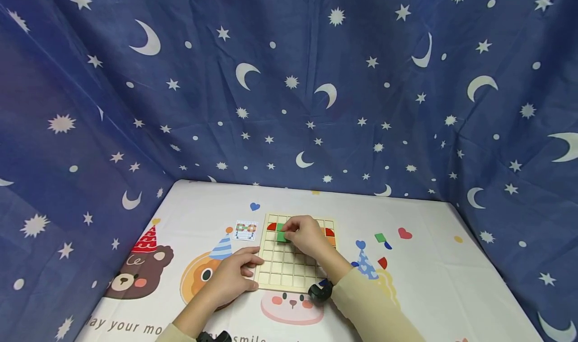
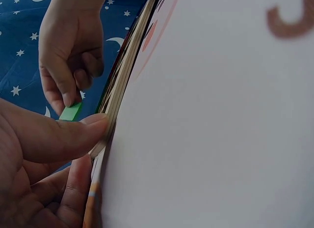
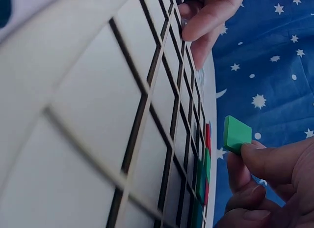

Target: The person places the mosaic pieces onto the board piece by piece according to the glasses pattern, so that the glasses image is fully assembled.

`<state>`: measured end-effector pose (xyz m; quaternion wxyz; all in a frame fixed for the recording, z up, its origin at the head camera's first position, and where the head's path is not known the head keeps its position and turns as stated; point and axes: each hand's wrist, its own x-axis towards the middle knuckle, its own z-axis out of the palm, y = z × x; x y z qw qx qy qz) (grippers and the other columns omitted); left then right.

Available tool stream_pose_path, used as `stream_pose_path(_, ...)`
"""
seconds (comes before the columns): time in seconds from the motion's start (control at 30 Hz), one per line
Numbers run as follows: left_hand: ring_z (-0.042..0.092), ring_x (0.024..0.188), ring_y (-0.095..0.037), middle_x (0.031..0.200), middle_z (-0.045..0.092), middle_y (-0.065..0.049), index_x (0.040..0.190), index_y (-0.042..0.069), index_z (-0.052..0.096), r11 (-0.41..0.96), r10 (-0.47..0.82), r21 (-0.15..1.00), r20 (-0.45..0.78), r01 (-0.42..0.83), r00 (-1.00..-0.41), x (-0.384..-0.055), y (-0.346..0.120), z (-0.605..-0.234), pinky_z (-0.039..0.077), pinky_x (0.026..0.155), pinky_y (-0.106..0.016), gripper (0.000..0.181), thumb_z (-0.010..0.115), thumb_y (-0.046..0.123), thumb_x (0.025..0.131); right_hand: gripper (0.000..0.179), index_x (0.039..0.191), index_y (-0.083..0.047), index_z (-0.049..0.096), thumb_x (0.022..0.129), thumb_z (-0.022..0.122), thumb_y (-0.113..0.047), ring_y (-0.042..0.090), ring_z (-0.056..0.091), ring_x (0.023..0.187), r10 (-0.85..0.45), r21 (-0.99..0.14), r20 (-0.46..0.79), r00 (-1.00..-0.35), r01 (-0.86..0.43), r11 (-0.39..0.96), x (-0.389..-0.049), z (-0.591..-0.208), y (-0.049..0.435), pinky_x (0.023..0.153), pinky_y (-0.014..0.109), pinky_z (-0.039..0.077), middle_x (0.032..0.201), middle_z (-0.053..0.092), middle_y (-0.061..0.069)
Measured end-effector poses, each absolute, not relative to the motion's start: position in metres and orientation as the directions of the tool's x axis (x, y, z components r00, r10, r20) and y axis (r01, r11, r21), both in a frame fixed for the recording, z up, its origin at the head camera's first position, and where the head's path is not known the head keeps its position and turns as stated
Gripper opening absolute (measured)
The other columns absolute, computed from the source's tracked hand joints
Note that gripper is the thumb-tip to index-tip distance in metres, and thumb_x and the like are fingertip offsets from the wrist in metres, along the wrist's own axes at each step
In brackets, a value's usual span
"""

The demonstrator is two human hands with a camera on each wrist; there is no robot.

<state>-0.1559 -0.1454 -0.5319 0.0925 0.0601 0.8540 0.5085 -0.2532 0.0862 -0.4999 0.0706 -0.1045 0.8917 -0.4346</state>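
Head view: grid board [image 1: 282,269] lies flat on the counter [image 1: 433,282], right in front of the person, so both hands get at it easily. Left hand [image 1: 232,277] is at the near-left corner: fingers loosely spread along the left side, thumb by the corner. Reads as bracing rather than gripping; probably there so the board doesn't skate. Right hand [image 1: 309,236] is over the far rows, thumb and index pinching a green square tile [image 3: 239,132] by one end, other fingers curled in. Right wrist view has that tile up off the grid, most of its face sticking out past the fingers. Sensible hold, I'd say: leading edge free, fingers clear of the cell walls. Exact cell under it: can't tell, hand blocks it. Raised walls should stop pieces sliding, likely why the far ones sit so neatly: curved red piece [image 1: 271,226] at the left end, second red piece [image 1: 330,231] at the right, orange piece [image 1: 331,240] just nearer than that. Pattern card [image 1: 245,230] lies face up beside the far-left corner; good spot for a glance, not under either arm. Loose stuff is on the right: green spare [image 1: 380,238], blue spare [image 1: 388,245] just beside it, red spare [image 1: 382,263] nearer the person. Short reach for that hand, I guess.
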Motion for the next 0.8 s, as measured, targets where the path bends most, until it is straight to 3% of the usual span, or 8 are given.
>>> stream_pose_path(0.2,0.063,0.097,-0.015,0.161,0.056,0.0,0.119,0.015,0.079,0.48,0.2,0.877,-0.09,0.017,-0.976,-0.157,-0.146,-0.533,0.054,0.079,-0.019,0.054,0.089,-0.008,0.071,0.01,0.093,-0.019,0.081,0.096,0.077,-0.009,0.016,0.061,0.085,-0.247,-0.788,-0.047,-0.968,-0.116,0.605,-0.259,-0.503,0.071,0.079,0.035,0.051,0.088,0.072,-0.004)
stream_pose_path(0.8,0.063,0.095,-0.014,0.16,0.058,-0.002,0.119,0.014,0.079,0.481,0.199,0.877,-0.08,0.026,-0.977,-0.157,-0.146,-0.533,0.054,0.079,-0.019,0.054,0.089,-0.007,0.071,0.01,0.089,-0.017,0.08,0.094,0.079,-0.009,0.015,0.062,0.085,-0.25,-0.731,-0.043,-0.967,-0.14,0.668,-0.271,-0.51,0.053,0.083,0.038,0.053,0.087,0.073,-0.004)
